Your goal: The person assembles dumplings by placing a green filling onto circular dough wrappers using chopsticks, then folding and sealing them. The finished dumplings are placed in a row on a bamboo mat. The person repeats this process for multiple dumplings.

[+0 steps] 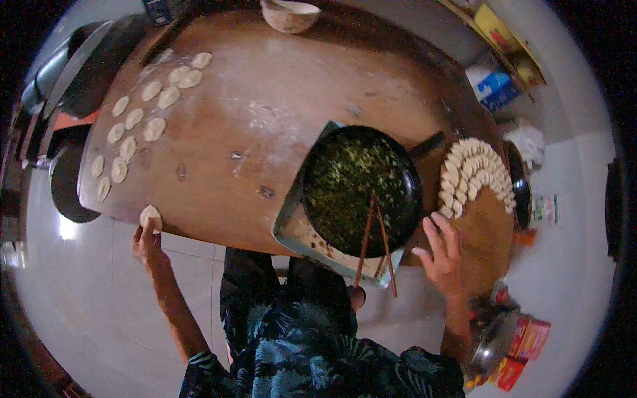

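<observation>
My left hand (pixel 145 245) pinches a round dough wrapper (pixel 151 217) at the table's near left edge. Several more flattened dough wrappers (pixel 155 129) lie scattered over the left part of the wooden table (pixel 239 199). With fingers spread and nothing in them, my right hand (pixel 442 251) hovers by the near end of curved rows of folded dumplings (pixel 450 177). Between my hands, a black pan (pixel 412 219) of chopped green filling (pixel 343 174) rests on a shallow tray (pixel 298 234). A pair of wooden chopsticks (pixel 367 234) leans in the filling, ends jutting toward me.
The pan's handle (pixel 429 144) points to the far right. A bowl (pixel 291 17) stands at the far edge. White flour (pixel 271 115) dusts the tabletop. Red boxes (pixel 530 338) sit low at the right, and a dark round pan (pixel 74 184) is beyond the left edge.
</observation>
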The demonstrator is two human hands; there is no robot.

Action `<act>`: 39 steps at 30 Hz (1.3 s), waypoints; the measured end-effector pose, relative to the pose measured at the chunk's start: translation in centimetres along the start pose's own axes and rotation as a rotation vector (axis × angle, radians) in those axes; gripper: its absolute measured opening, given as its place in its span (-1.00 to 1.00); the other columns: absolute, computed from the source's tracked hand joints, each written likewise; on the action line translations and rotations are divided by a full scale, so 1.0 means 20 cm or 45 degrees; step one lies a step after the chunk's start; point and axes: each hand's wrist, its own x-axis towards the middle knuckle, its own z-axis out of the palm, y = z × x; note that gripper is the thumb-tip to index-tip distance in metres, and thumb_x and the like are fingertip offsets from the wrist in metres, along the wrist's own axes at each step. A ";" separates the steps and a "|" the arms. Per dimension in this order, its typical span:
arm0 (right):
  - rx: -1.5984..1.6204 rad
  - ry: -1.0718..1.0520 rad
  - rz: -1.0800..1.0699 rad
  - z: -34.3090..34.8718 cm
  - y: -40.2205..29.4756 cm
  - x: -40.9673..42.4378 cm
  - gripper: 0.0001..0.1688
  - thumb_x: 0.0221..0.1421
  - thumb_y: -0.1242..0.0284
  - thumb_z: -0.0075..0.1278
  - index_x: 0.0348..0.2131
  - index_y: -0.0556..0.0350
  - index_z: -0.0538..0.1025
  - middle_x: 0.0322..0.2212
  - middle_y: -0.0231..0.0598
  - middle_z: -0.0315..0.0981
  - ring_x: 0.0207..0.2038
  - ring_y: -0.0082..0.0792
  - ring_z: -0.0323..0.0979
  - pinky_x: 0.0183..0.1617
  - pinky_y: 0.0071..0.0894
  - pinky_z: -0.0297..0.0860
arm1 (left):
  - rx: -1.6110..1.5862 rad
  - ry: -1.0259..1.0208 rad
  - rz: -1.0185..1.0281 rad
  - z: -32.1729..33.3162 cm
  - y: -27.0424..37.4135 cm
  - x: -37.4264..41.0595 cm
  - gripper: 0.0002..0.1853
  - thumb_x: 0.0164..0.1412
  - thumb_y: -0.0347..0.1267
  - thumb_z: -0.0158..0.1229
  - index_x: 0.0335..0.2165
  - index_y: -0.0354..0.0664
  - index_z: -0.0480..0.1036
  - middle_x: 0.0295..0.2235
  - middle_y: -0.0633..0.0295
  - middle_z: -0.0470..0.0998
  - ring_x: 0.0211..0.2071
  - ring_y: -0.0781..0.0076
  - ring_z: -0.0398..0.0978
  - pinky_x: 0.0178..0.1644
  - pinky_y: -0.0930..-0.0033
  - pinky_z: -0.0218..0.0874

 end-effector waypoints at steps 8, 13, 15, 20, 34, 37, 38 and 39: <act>0.195 0.222 -0.116 0.27 -0.16 -0.22 -0.32 -0.28 0.42 0.28 -0.05 -0.13 0.46 -0.10 -0.24 0.29 -0.09 -0.20 0.29 -0.01 -0.12 0.20 | 0.713 -0.364 0.199 -0.15 0.06 0.04 -0.61 0.09 -0.37 0.16 -0.15 -0.41 0.32 -0.27 0.09 0.44 -0.19 0.24 0.41 -0.15 0.30 0.30; 0.328 0.310 -0.278 0.31 -0.25 -0.12 -0.42 -0.30 0.27 0.27 -0.14 -0.24 0.53 -0.32 -0.43 0.30 -0.29 -0.37 0.32 -0.16 -0.21 0.21 | 0.566 -0.689 0.392 -0.12 0.11 -0.23 -0.66 0.11 -0.44 0.06 -0.15 -0.44 0.30 -0.17 -0.03 0.41 -0.14 0.11 0.41 -0.07 0.17 0.33; 0.310 0.316 -0.328 0.31 -0.28 -0.07 -0.52 -0.26 0.24 0.23 -0.21 -0.24 0.54 -0.46 -0.48 0.25 -0.39 -0.41 0.27 -0.25 -0.25 0.19 | 0.683 -0.764 0.459 -0.08 0.11 -0.36 -0.67 0.11 -0.47 0.02 -0.15 -0.45 0.29 -0.15 -0.05 0.40 -0.13 0.09 0.41 -0.03 0.15 0.31; 0.242 0.350 -0.357 0.32 -0.33 0.00 -0.58 -0.20 0.26 0.22 -0.26 -0.06 0.53 -0.53 -0.46 0.23 -0.47 -0.41 0.23 -0.32 -0.24 0.17 | -0.326 -0.839 -0.334 0.08 0.15 -0.68 -0.68 0.12 -0.50 0.00 -0.14 -0.45 0.30 -0.17 -0.06 0.42 -0.11 0.11 0.42 -0.01 0.12 0.31; 1.368 0.905 0.938 0.20 -0.26 -0.12 -0.70 0.20 0.41 -0.15 -0.34 0.37 0.46 -0.47 -0.07 0.49 -0.55 -0.33 0.49 -0.45 -0.47 0.45 | -0.048 -0.880 -0.478 0.25 0.17 -1.09 -0.82 0.13 -0.47 0.06 -0.31 -0.41 0.41 -0.30 0.00 0.48 -0.25 0.14 0.49 -0.16 0.15 0.41; 1.383 0.923 0.976 0.19 -0.27 -0.12 -0.66 0.21 0.37 -0.15 -0.34 0.37 0.46 -0.50 -0.07 0.48 -0.56 -0.31 0.49 -0.49 -0.45 0.44 | -0.122 -0.895 -0.505 0.25 0.15 -1.09 -0.81 0.13 -0.46 0.05 -0.30 -0.41 0.41 -0.30 0.03 0.47 -0.24 0.16 0.47 -0.12 0.14 0.39; 1.369 0.921 0.991 0.19 -0.27 -0.12 -0.65 0.21 0.35 -0.15 -0.34 0.37 0.46 -0.51 -0.08 0.48 -0.57 -0.31 0.49 -0.50 -0.45 0.43 | -0.177 -0.882 -0.528 0.25 0.14 -1.09 -0.81 0.13 -0.47 0.04 -0.30 -0.42 0.40 -0.30 0.03 0.47 -0.24 0.16 0.47 -0.10 0.09 0.38; 1.408 0.896 1.012 0.19 -0.27 -0.13 -0.65 0.20 0.34 -0.15 -0.34 0.37 0.46 -0.51 -0.08 0.48 -0.57 -0.31 0.48 -0.51 -0.44 0.43 | -0.168 -0.891 -0.527 0.25 0.14 -1.09 -0.81 0.13 -0.47 0.04 -0.30 -0.42 0.40 -0.30 0.02 0.47 -0.23 0.15 0.46 -0.09 0.07 0.37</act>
